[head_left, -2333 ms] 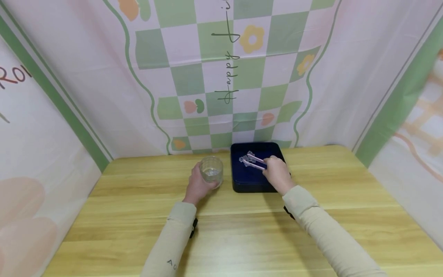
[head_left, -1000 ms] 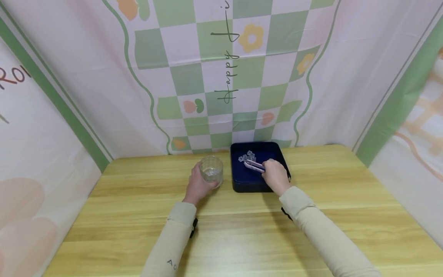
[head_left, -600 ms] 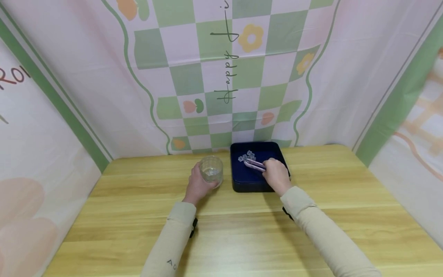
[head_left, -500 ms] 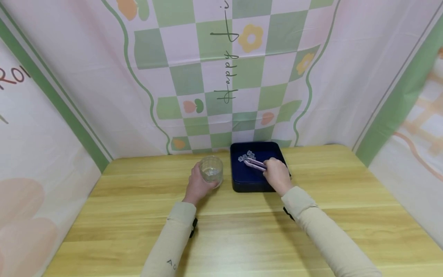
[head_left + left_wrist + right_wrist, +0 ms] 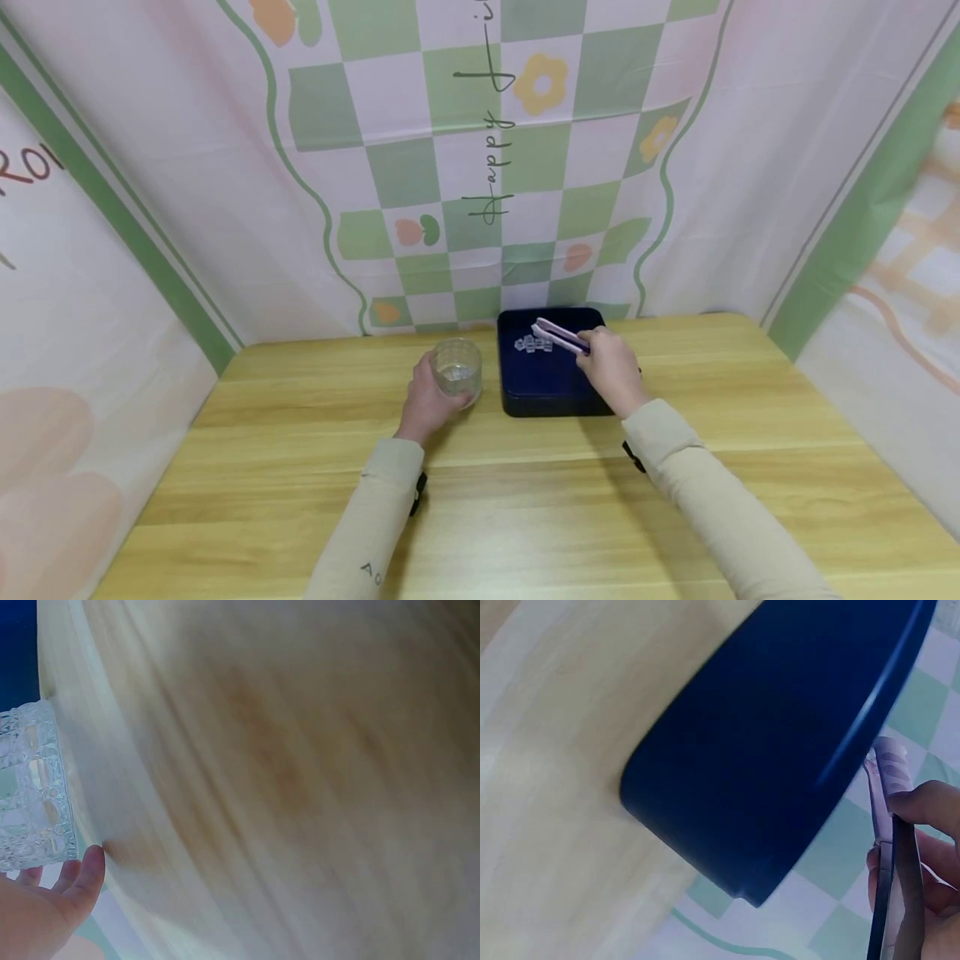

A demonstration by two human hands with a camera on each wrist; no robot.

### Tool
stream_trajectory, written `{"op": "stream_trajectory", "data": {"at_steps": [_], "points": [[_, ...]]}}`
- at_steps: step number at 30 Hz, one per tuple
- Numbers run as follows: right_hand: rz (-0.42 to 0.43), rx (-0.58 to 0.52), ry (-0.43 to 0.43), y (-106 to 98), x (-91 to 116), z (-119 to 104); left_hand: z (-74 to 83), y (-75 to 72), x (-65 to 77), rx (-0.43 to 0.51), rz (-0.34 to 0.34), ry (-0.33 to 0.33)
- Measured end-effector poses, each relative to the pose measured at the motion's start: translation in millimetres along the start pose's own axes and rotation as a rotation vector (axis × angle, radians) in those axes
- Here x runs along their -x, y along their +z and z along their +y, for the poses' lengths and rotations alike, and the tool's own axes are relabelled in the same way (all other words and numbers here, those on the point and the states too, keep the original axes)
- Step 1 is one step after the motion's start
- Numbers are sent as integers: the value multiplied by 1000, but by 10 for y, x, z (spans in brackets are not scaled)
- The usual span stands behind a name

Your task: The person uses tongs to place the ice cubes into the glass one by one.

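In the head view my left hand holds a clear drinking glass upright on the table, left of a dark blue tray. The left wrist view shows the patterned wall of the glass and my fingertips along its base. My right hand grips pale pink tongs over the tray. Several clear ice-like cubes lie clustered in its left part. The tong tips are above the cubes' far side, with what looks like one cube between them, too small to be sure.
The wooden table runs back to a patterned cloth backdrop. Cloth also hangs at the left and right sides. In the right wrist view the tray's outer wall stands close to my hand and hides the cubes.
The tongs have lifted from the cubes and moved back, with my right hand shifting right. The cube cluster looks slightly rearranged. My left hand and the glass stay put.
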State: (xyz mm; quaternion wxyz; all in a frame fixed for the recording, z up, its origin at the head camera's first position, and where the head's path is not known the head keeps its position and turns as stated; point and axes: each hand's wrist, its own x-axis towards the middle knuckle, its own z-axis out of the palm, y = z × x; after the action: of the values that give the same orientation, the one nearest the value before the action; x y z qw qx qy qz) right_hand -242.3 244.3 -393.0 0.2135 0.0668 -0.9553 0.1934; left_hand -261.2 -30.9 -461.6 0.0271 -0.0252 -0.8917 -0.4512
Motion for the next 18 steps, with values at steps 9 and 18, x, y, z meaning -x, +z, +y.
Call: {"op": "stream_trajectory", "data": {"at_steps": [9, 18], "points": [[3, -15, 3, -81, -51, -162, 1, -7, 6, 10, 2, 11], [64, -54, -121, -74, -37, -423, 2, -1, 5, 8, 13, 15]]}}
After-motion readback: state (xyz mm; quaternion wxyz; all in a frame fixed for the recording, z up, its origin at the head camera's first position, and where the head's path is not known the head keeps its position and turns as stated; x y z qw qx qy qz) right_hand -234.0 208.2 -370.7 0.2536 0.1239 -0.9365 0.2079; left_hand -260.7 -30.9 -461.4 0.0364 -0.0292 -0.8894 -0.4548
